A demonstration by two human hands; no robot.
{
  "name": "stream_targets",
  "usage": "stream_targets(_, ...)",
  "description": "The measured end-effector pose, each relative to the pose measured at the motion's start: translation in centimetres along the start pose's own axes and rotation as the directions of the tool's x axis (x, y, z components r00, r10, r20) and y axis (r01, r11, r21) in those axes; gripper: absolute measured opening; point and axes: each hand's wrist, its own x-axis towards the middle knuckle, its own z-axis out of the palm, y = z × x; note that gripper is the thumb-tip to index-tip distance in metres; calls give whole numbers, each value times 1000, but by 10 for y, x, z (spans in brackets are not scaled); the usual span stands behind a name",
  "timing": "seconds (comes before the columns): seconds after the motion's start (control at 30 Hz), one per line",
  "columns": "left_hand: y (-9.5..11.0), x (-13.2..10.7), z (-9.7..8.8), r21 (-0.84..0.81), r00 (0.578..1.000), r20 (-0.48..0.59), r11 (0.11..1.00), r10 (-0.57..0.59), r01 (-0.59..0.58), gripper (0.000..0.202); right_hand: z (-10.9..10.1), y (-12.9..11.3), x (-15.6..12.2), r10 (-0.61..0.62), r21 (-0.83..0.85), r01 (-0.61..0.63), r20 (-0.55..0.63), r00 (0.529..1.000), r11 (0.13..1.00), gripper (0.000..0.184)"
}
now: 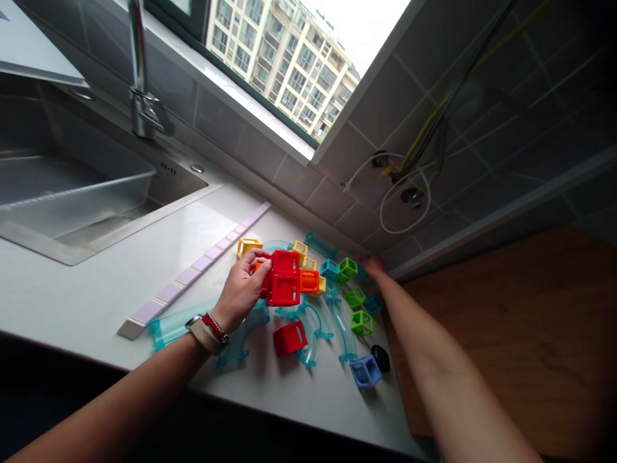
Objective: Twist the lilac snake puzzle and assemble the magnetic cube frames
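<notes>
Forearms (424, 347) nearest; left hand (241, 286) clamped on red cube block (286, 279), block just right of fingers.
Two open faces toward camera, lined far to near; full long axis unclear. Right hand (374, 265) right of green cube (347, 271), grip can't tell.

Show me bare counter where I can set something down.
Bare counter lies between the sink and the pale strip, and on the near side of the lone red cube, left of the pale blue cube. It is crowded between left hand and right hand: green cubes, yellow cubes, teal tracks.
</notes>
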Motion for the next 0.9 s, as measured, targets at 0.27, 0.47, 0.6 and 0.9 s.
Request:
stream_targets(0.27, 2, -1, 3, 23, 999, -8, 999, -38, 38, 37, -27, -13, -18, -197, 181, 194, -2, 980, 964, 47)
stream_targets(0.47, 0, -1, 2, 48, 999, -17, 998, -45, 46, 39, -14, -31, -62, -220, 153, 207, 71, 973, 966, 82)
stream_targets(0.6, -3, -1, -1, 45, 999, -2, 998, -41, 41, 38, 4, -46, -70, -144, 91, 140, 39, 989, 986, 58)
stream_targets(0.9, -3, 0, -2, 42, 1000, -4, 999, -1, 1, 36, 0, -61, -89, -176, -72, 176, 5, 984, 982, 42)
